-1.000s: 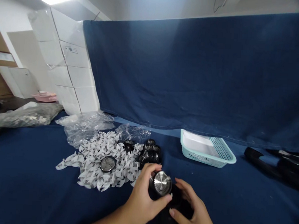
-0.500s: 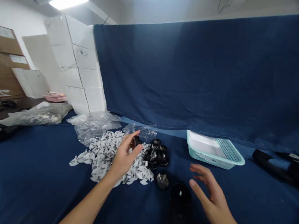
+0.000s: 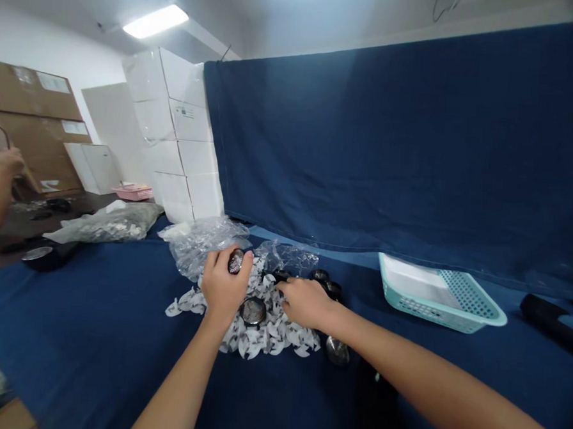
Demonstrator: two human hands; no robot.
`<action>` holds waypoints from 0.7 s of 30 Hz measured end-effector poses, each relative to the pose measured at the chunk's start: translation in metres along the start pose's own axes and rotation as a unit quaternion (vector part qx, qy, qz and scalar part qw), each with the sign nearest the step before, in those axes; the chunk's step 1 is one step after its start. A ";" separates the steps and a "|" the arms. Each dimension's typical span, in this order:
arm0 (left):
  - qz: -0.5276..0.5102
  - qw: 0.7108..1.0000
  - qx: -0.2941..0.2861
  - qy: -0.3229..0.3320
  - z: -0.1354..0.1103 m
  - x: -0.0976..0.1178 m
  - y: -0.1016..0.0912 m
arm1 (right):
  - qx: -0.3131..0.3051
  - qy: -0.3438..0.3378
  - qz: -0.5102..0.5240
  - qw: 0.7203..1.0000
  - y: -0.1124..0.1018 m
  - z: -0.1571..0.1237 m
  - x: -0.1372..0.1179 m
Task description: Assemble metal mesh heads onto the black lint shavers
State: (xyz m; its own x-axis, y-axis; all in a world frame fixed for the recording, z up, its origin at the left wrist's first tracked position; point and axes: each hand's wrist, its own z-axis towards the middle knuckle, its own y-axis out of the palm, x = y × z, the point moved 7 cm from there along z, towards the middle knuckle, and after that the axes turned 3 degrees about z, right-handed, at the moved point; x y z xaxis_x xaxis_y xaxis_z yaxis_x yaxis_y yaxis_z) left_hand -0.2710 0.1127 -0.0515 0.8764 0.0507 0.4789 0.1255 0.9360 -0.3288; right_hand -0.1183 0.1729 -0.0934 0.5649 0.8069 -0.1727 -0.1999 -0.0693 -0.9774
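Observation:
My left hand [image 3: 224, 287] is closed on a small round black part with a metal mesh face [image 3: 236, 261], held just above a heap of white paper crescents [image 3: 261, 325]. My right hand [image 3: 305, 302] reaches into the same heap with its fingers bent over the pieces; what they grip, if anything, is hidden. Another round mesh part [image 3: 253, 311] lies on the heap between the hands. A further one [image 3: 337, 351] rests on the blue cloth under my right forearm. A cluster of black round parts [image 3: 325, 283] sits just behind my right hand.
A teal plastic basket [image 3: 463, 316] holding a white tray stands at the right. Crumpled clear plastic bags [image 3: 203, 239] lie behind the heap, a filled bag [image 3: 103, 224] further left. Black cylinders [image 3: 550, 318] lie far right. Another person's hand [image 3: 1, 164] shows at the left edge.
The round part I held in both hands now lies on the cloth. My left hand went to the heap and picked up another round part. My right hand followed into the heap.

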 end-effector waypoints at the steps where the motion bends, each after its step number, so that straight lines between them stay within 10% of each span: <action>1: 0.001 1.000 -0.002 -0.002 0.001 -0.002 0.000 | -0.005 0.005 0.000 1.000 0.005 0.007 0.003; 13: -0.068 0.997 -0.041 0.018 -0.003 0.017 -0.005 | -0.002 -0.057 0.022 0.998 0.005 0.059 0.008; 21: -0.084 0.992 -0.064 0.068 -0.014 0.032 0.000 | 0.082 -0.068 0.015 0.994 -0.015 0.038 0.005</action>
State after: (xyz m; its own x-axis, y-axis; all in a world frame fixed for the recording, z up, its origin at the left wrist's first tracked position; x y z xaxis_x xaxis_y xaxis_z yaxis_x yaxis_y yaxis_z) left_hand -0.2363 0.1096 -0.0481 0.8921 -0.1573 0.4236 0.3246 0.8752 -0.3586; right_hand -0.1430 0.2001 -0.0753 0.4458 0.8782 -0.1731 -0.3490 -0.0076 -0.9371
